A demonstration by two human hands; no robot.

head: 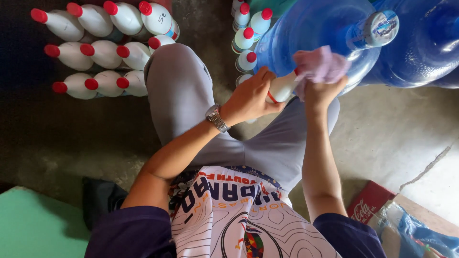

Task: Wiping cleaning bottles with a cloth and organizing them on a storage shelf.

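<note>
Hands work at lap height: left hand (249,97) clasps a white bottle (282,87) steady, while right hand (321,88) pinches a pink cloth (321,64) over its cap end.

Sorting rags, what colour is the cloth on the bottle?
Pale pink cloth, clearest in the head view.

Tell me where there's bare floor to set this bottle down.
Bare concrete floor lies right of the knees, below the big blue water jugs. Darker bare floor lies below the left cluster of white bottles. The gap between that cluster and the jugs is crowded with more bottles.
</note>
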